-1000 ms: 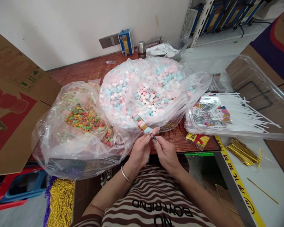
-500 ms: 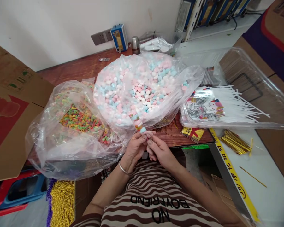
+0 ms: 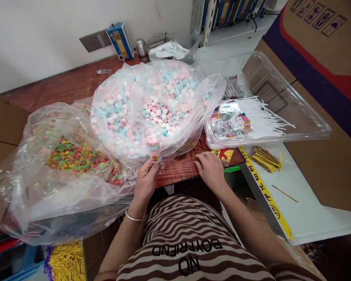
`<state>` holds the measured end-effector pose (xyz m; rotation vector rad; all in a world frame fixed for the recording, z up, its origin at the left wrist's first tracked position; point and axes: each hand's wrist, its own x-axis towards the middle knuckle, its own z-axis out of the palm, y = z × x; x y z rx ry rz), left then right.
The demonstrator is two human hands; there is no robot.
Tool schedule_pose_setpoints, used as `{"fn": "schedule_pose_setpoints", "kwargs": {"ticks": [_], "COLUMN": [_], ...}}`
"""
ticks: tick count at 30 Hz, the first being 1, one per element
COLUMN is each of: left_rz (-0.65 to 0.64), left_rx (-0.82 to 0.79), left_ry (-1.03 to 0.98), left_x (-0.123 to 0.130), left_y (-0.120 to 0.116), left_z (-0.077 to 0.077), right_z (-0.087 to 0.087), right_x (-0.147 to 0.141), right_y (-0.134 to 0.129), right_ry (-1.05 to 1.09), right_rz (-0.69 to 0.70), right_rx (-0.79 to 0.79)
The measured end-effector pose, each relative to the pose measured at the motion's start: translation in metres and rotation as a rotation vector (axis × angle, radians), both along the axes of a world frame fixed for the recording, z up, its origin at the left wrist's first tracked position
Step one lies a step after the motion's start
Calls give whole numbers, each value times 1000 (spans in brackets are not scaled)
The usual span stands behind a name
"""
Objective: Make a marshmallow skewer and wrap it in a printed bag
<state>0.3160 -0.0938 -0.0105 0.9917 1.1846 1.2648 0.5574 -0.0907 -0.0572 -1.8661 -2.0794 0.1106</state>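
Note:
My left hand (image 3: 146, 180) is closed round the lower end of a small clear candy packet (image 3: 153, 146) with a printed label. The packet stands upright in front of a large clear bag of pink, white and blue candies (image 3: 163, 115). My right hand (image 3: 211, 169) rests at the table's front edge, fingers curled and their tips down on the wood. Whatever lies under those fingertips is hidden. Thin gold twist ties (image 3: 190, 153) lie on the table just beyond it. Beside its knuckles is a yellow-and-red printed card (image 3: 224, 155).
At left lies a clear bag of coloured ring candies (image 3: 78, 154). A clear plastic tray (image 3: 307, 136) on the right holds white sticks (image 3: 266, 121) and printed labels. A bundle of gold twist ties (image 3: 266, 159) sits on the white table. Cardboard boxes (image 3: 336, 171) flank both sides.
My hands were together at the packet's lower end. The right hand has let go and moved right to the table edge; the left still holds the packet. The view has shifted right.

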Motion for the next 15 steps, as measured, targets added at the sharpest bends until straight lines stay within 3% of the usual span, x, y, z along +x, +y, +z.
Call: {"fn": "schedule_pose_setpoints", "kwargs": {"ticks": [4,6,11,15], "left_rz": [-50,-48,3,-61], "left_rx": [59,143,366,446], "left_ry": [327,503,911,1146], "left_x": [-3,-6,-11,0], "left_y": [-2,-2,-2,-8], "left_z": [4,11,18,11], "right_z": [-8,-5,25,49], "right_x": [-5,-6,-10,-39], "right_y": [7,4,-13,-24], "right_ry": [-55,25,673,1095], "right_rz": [47,64,19,18], "right_rx": [-62,-71,-90,-130]}}
